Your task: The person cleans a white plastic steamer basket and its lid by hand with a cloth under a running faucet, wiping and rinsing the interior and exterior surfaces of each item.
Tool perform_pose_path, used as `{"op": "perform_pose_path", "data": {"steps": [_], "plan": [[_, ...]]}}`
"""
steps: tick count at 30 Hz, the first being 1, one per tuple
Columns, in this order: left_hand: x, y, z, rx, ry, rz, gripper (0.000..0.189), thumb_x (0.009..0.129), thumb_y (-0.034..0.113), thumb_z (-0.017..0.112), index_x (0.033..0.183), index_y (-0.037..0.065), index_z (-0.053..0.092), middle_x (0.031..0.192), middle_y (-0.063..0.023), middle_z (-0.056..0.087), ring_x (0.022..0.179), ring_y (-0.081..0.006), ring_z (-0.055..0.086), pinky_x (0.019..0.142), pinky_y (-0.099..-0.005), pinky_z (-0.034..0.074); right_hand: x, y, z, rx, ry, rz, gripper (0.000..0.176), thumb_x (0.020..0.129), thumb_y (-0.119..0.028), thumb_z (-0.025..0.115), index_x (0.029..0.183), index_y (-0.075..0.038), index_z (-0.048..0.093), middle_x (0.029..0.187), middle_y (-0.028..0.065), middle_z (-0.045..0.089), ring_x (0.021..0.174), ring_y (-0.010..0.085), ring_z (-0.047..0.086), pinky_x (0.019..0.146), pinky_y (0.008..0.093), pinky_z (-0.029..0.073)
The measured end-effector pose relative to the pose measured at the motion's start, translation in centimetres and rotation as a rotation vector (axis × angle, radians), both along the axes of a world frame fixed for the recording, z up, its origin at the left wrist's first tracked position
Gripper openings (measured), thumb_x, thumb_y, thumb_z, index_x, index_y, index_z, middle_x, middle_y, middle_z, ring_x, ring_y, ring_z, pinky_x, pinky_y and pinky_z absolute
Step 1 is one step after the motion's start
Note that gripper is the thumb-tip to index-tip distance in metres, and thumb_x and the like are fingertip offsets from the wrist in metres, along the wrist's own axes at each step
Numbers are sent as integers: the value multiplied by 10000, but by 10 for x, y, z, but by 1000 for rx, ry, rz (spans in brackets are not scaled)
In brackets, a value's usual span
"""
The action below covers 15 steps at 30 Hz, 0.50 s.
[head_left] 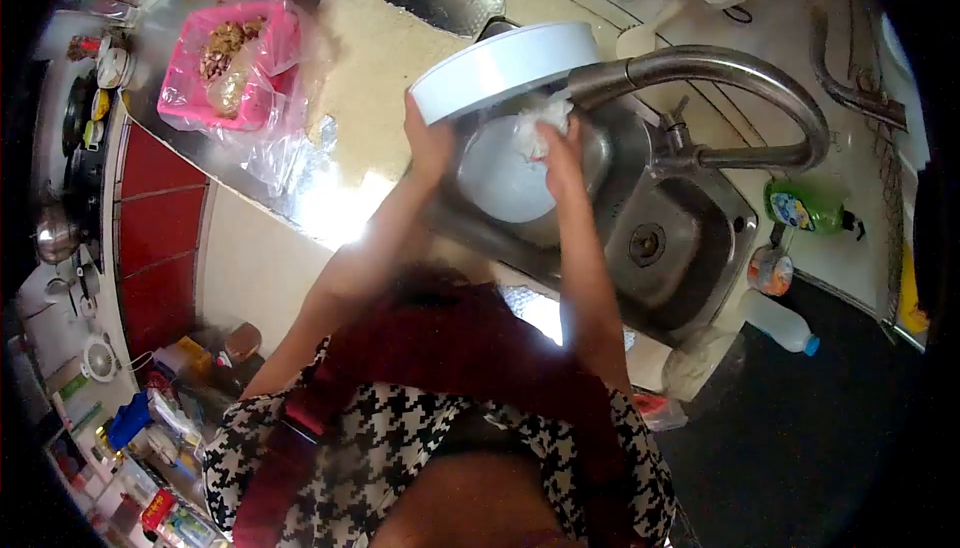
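A white basin (505, 66) is tilted over the left bowl of the steel sink (600, 138), its side wall turned up near the faucet. My left hand (428, 143) grips its left edge, fingers partly hidden behind the wall. In my right hand (565, 160) is a crumpled white cloth (540, 128), bunched under the fingers below the basin's wall. Beneath the cloth, a pale round surface (505, 183) fills much of the sink bowl.
The curved metal faucet (740, 63) arches close to my right hand. A pink basket (175, 78) with a plastic bag and food stands on the counter at left. At right are a green soap bottle (805, 210), a jar (771, 272) and a blue-capped bottle (778, 322).
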<state>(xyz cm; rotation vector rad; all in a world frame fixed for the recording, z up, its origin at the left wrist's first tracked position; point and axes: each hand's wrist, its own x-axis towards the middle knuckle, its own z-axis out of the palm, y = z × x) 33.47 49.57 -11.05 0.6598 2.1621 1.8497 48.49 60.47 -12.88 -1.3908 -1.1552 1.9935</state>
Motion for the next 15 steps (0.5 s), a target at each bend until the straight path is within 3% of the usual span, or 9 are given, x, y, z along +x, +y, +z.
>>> {"op": "perform_pose_path", "data": {"steps": [2, 3, 5, 6, 7, 9, 10, 13, 15], "plan": [[-8, -4, 7, 14, 245, 40, 338, 773, 80, 591, 1088, 22, 482, 1116, -163, 566, 976, -217, 570, 859, -333, 442, -12, 20, 9, -38, -3, -122, 433, 807, -211, 603, 1196, -93, 458, 1123, 74, 537, 972, 223, 555, 700, 389, 487], [-15, -7, 6, 5, 247, 34, 338, 773, 80, 591, 1088, 22, 482, 1116, -163, 566, 976, -217, 570, 859, -333, 442, -13, 26, 12, -48, -2, -127, 433, 807, -211, 603, 1196, -93, 458, 1123, 74, 537, 972, 223, 555, 700, 389, 487], [-30, -12, 4, 164, 196, 8, 387, 801, 116, 588, 1150, 19, 453, 1167, -165, 531, 1026, -242, 540, 858, -346, 449, -12, 44, 12, -202, 376, 77, 370, 881, -264, 523, 1189, -69, 460, 1145, 88, 524, 1020, 268, 542, 762, 426, 486], [-36, -13, 4, 248, 169, -3, 412, 815, 134, 587, 1180, 17, 438, 1192, -166, 514, 1050, -255, 525, 858, -352, 453, -11, 57, -20, -282, 490, 35, 361, 921, -280, 449, 1197, -47, 462, 1156, 100, 527, 1049, 294, 529, 824, 444, 477], [-37, -16, 4, 246, 169, -5, 412, 815, 134, 587, 1180, 17, 438, 1192, -166, 514, 1050, -255, 525, 858, -352, 453, -13, 59, -15, -283, 491, 32, 362, 921, -280, 449, 1197, -47, 462, 1156, 100, 527, 1049, 294, 529, 824, 444, 477], [-37, -27, 4, 279, -279, 146, 423, 870, 138, 530, 1252, 21, 391, 1186, -151, 510, 1072, -252, 511, 854, -357, 464, -13, 63, -6, -216, 730, 174, 377, 896, -233, 505, 1222, -53, 449, 1147, 99, 538, 1037, 281, 543, 859, 425, 462], [-39, -32, 5, 333, -435, 171, 421, 870, 137, 527, 1250, 21, 388, 1143, -139, 516, 1006, -249, 535, 808, -367, 485, -12, 60, -8, -221, 728, 174, 377, 896, -233, 505, 1222, -53, 449, 1147, 99, 538, 1037, 281, 543, 859, 425, 462], [-55, -62, -2, 275, -724, 198, 371, 838, 137, 526, 1176, 12, 440, 1022, -129, 538, 845, -260, 576, 695, -390, 521, 1, 40, -21, 86, 280, 151, 316, 847, -188, 562, 1091, 13, 574, 1069, 133, 597, 994, 232, 580, 869, 350, 451], [-63, -86, 1, 185, -700, 111, 332, 842, 228, 471, 1026, -46, 504, 932, -144, 558, 786, -274, 595, 650, -387, 533, 26, 33, -68, 371, -255, 200, 412, 812, -305, 614, 1065, 19, 598, 1041, 164, 622, 992, 274, 592, 862, 361, 454]]}}
